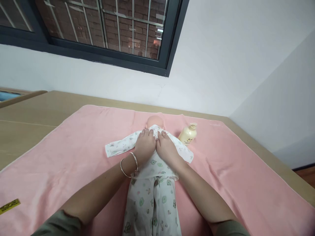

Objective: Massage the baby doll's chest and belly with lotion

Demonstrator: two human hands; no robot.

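A baby doll (155, 122) lies face up on a pink towel (81, 150), its head away from me. It wears a white printed top (118, 147) and matching trousers (152, 203). My left hand (145, 145), with two bangles on the wrist, lies palm down on the doll's chest. Beside it, my right hand (166, 147) presses on the chest too. The fingertips of both reach the neckline, where the fabric bunches; whether they pinch it I cannot tell. A cream pump bottle (188, 134) lies just right of the doll's shoulder.
The towel covers a wooden table (27, 121) set against a white wall under a dark-framed window (108, 29). A yellow tag (9, 206) lies on the towel at the near left. The table's right edge (268, 157) runs diagonally, with floor beyond it.
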